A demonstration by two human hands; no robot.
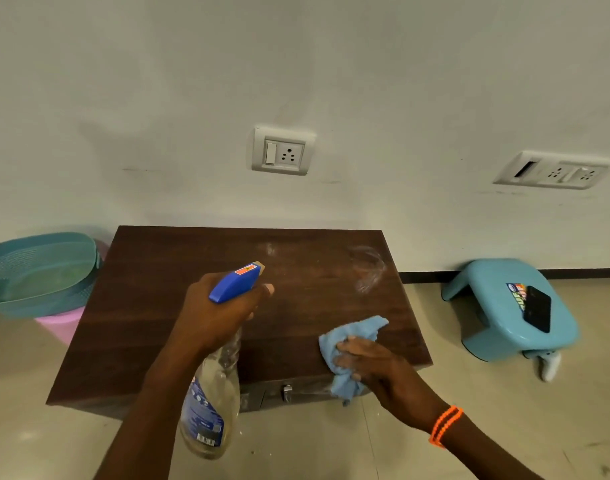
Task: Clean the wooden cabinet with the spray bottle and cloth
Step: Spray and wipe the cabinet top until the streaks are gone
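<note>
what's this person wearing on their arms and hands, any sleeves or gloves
No gloves and no sleeves in view: both forearms are bare. The right hand has an orange beaded band around its wrist, wound in two rows. The left hand and its wrist carry nothing.

One head-worn wide-angle view looks forward and down, close over the cabinet top [192, 271] (wall behind).

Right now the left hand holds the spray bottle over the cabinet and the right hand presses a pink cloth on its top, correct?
Not quite: the cloth is light blue, not pink, as the head view shows. The rest stands: the left hand holds the spray bottle over the cabinet, and the right hand presses the cloth on its top near the front edge.
</note>
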